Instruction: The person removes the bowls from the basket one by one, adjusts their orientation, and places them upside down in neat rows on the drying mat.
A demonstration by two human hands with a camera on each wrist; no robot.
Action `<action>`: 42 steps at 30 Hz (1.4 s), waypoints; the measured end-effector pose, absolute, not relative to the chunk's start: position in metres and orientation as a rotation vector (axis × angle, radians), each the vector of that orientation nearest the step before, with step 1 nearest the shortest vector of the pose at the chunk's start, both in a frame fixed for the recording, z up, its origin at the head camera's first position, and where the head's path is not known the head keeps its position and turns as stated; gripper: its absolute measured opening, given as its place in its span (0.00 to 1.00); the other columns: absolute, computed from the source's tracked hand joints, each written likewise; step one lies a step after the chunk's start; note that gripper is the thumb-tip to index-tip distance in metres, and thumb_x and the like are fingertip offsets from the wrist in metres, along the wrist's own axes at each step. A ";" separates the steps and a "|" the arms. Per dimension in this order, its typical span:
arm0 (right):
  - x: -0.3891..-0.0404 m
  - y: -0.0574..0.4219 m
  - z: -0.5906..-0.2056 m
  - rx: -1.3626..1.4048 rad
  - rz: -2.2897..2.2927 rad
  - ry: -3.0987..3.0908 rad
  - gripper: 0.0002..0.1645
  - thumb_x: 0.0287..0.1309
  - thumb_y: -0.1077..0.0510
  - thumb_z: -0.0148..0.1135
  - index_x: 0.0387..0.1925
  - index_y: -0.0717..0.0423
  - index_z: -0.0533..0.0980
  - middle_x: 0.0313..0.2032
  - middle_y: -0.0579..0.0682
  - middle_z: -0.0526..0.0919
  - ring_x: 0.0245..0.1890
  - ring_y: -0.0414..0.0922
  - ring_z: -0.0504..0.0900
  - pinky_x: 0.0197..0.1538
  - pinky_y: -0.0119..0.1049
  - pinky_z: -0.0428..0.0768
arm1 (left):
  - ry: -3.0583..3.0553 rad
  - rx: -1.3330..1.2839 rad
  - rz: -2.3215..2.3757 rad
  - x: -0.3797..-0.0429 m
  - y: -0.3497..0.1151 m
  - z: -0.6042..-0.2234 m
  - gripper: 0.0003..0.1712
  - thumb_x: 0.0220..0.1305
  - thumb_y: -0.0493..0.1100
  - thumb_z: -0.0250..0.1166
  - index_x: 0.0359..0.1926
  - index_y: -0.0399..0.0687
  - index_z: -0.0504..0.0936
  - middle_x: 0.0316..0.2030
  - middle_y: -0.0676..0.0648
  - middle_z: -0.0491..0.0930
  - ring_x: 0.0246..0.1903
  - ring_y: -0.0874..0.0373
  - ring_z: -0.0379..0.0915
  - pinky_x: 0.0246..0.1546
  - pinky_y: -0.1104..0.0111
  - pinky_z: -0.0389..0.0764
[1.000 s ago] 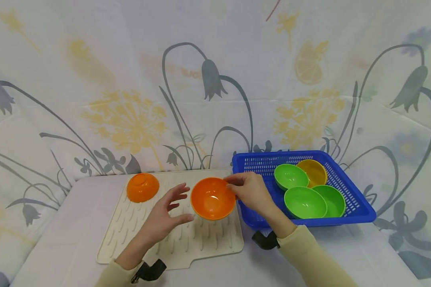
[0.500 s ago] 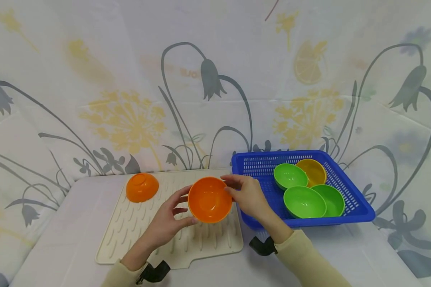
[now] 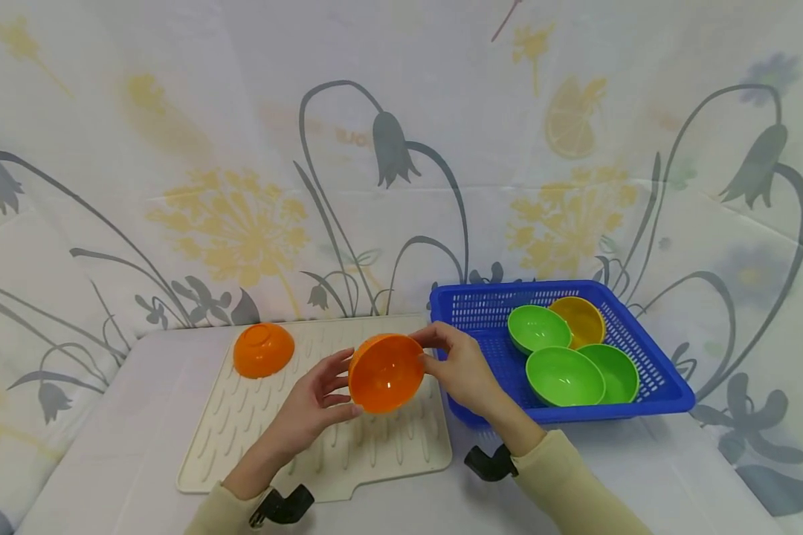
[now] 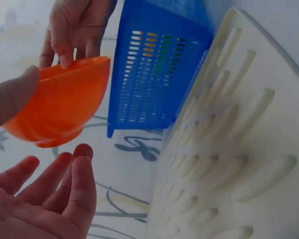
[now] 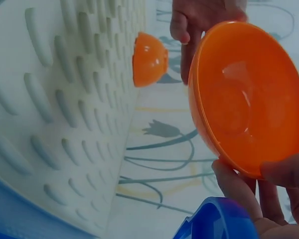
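An orange bowl [image 3: 386,374] hangs tilted above the ribbed cream drying mat [image 3: 308,446], its inside facing the person. My right hand [image 3: 465,371] pinches its right rim, thumb inside and fingers behind, as the right wrist view also shows. At the bowl's left side is my left hand [image 3: 308,405]. In the left wrist view its thumb [image 4: 20,97] lies against the bowl near the rim, while the loosely bent fingers [image 4: 79,189] are spread below the base with a gap. A second orange bowl [image 3: 263,351] sits upside down on the mat's far left corner.
Right of the mat stands a blue perforated basket [image 3: 471,297]. It holds several bowls: green ones, such as a front green bowl [image 3: 565,377], and a yellow bowl [image 3: 582,321]. A flower-printed cloth [image 3: 388,223] hangs behind the white-covered table [image 3: 120,416].
My left hand has moved right, from apart to beside the bowl with its thumb against it. The held bowl has shifted slightly left and its opening has turned further downward.
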State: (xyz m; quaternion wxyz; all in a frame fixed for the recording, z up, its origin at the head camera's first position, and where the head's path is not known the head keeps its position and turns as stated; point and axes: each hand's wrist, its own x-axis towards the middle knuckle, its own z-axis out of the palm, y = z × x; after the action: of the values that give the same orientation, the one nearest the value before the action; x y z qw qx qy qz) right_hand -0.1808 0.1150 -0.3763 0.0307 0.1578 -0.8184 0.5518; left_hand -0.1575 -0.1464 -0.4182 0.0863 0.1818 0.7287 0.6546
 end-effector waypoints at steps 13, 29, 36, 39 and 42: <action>-0.183 0.119 -0.380 0.446 1.908 -2.498 0.19 0.61 0.72 0.63 0.52 0.56 0.79 0.50 0.49 0.83 0.55 0.50 0.80 0.56 0.45 0.80 | 2.178 0.605 1.936 -0.157 -0.148 -0.413 0.41 0.61 0.36 0.71 0.73 0.47 0.64 0.67 0.42 0.68 0.56 0.41 0.74 0.47 0.63 0.83; -0.181 0.121 -0.379 0.653 1.935 -2.720 0.32 0.70 0.45 0.58 0.67 0.58 0.70 0.62 0.55 0.76 0.61 0.54 0.75 0.64 0.53 0.73 | 2.748 1.028 1.512 -0.156 -0.155 -0.409 0.45 0.52 0.31 0.76 0.70 0.51 0.69 0.65 0.51 0.69 0.61 0.53 0.67 0.49 0.58 0.82; -0.177 0.112 -0.384 0.621 1.887 -2.764 0.39 0.60 0.44 0.69 0.68 0.55 0.69 0.64 0.54 0.72 0.62 0.57 0.75 0.56 0.50 0.80 | 2.885 1.236 1.304 -0.147 -0.149 -0.405 0.48 0.47 0.34 0.79 0.70 0.50 0.70 0.66 0.50 0.67 0.61 0.53 0.62 0.56 0.60 0.78; -0.176 0.111 -0.385 0.651 1.931 -2.739 0.40 0.59 0.47 0.71 0.69 0.56 0.68 0.64 0.56 0.71 0.61 0.57 0.76 0.55 0.48 0.81 | 2.888 1.274 1.325 -0.145 -0.148 -0.406 0.48 0.45 0.35 0.79 0.69 0.51 0.72 0.66 0.50 0.67 0.60 0.53 0.61 0.58 0.62 0.77; -0.176 0.111 -0.386 0.678 1.968 -2.724 0.39 0.60 0.49 0.70 0.69 0.56 0.68 0.64 0.56 0.72 0.59 0.55 0.77 0.56 0.47 0.80 | 2.849 1.271 1.409 -0.145 -0.148 -0.409 0.48 0.44 0.33 0.79 0.69 0.50 0.73 0.67 0.48 0.66 0.62 0.52 0.61 0.57 0.64 0.77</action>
State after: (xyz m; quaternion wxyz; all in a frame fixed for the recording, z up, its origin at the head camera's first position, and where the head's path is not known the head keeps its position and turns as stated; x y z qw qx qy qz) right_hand -0.1762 0.1105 -0.3862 -0.1430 0.1958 -0.7864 0.5682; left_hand -0.1454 -0.1482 -0.4085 -0.1404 0.3677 0.8241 0.4074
